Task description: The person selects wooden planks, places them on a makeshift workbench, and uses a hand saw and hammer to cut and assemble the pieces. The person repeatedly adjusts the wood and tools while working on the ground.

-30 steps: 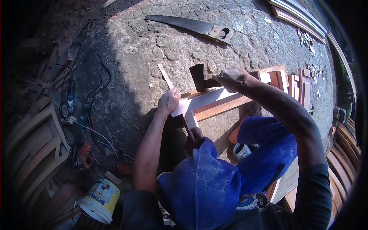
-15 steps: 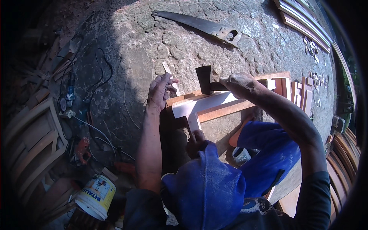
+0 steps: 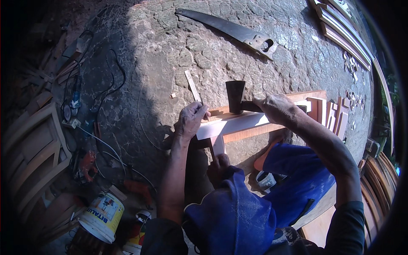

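My right hand [image 3: 275, 109] is wrapped round the handle of a hatchet [image 3: 235, 97]. Its dark blade points away from me, and the head is just over a pale wooden bar [image 3: 231, 126]. At the bar's left end my left hand [image 3: 190, 120] is pinched closed; what sits between its fingertips, if anything, is too small to make out. The bar rests across a longer brown board [image 3: 248, 134]. A short wooden piece [image 3: 218, 146] juts from the bar toward me, with my bare foot [image 3: 219, 162] against it. Beyond my left hand lies a thin wooden strip [image 3: 192, 86].
On the rough ground, a handsaw [image 3: 229, 30] lies at the far side. Wooden frames [image 3: 38, 148], cords, a red power tool [image 3: 88, 165] and a white-and-yellow bucket [image 3: 102, 216] crowd the left. Stacked wood strips [image 3: 340, 32] and small blocks [image 3: 338, 112] are at the right.
My left hand has come right and nearer to me, down to the bar's left end. A small wood chip shows on the ground beyond it. The hatchet stays close over the bar.
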The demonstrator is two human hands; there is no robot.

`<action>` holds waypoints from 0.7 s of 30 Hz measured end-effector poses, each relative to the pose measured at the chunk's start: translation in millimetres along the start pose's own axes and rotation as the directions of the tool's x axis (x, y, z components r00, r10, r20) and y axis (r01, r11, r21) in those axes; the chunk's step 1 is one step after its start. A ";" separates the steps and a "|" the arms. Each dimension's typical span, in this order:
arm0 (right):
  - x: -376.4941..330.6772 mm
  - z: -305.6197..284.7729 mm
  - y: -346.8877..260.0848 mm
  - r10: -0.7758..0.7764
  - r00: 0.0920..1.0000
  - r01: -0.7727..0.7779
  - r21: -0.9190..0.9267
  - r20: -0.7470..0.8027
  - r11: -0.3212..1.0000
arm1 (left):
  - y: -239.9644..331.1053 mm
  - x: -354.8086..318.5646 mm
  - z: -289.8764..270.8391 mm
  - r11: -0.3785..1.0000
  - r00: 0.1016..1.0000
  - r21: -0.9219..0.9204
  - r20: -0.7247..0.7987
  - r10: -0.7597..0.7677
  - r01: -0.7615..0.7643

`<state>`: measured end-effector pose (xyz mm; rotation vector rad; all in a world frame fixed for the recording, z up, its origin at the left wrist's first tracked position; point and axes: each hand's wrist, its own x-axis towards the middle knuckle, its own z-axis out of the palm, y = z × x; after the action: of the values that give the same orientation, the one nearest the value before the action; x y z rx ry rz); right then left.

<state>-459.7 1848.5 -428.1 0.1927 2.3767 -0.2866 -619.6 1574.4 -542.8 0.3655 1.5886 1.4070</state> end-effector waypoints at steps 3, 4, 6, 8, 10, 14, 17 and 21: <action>0.8 -3.5 0.9 -0.005 0.999 0.004 0.021 0.043 1.000 | -3.4 -7.1 7.1 0.998 0.997 -0.057 -0.077 0.009 -0.013; 1.5 -3.5 1.0 -0.003 0.998 0.001 0.030 0.066 1.000 | -4.0 -8.1 7.8 1.000 0.997 -0.029 -0.077 0.001 -0.004; 2.2 3.4 6.1 -0.010 0.998 0.010 0.008 0.060 1.000 | -2.3 -6.6 9.7 0.999 0.997 0.031 -0.075 -0.005 0.007; 1.9 5.3 7.7 -0.020 0.998 0.020 0.001 0.051 1.000 | -1.3 -7.6 9.6 1.000 0.997 0.018 -0.081 -0.013 0.015; 1.0 2.5 5.7 -0.031 0.999 0.031 0.008 0.039 0.999 | -0.8 -7.8 7.8 1.000 0.996 0.023 -0.088 -0.015 0.017; 3.2 1.6 6.2 -0.027 0.998 0.027 -0.008 0.053 1.000 | -4.9 -6.5 6.4 0.999 0.996 0.036 -0.092 -0.003 0.007; 2.0 2.8 7.0 -0.020 0.999 0.021 -0.011 0.040 1.000 | -5.0 -6.0 7.3 1.000 0.996 0.023 -0.088 -0.001 0.003; 1.3 1.7 4.8 -0.019 0.999 0.019 -0.007 0.027 1.000 | -3.5 -7.7 3.8 0.997 0.996 0.067 -0.091 -0.016 0.022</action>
<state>-458.5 1852.8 -430.9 0.1619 2.3534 -0.2881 -611.4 1570.0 -542.1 0.3301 1.7126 1.3743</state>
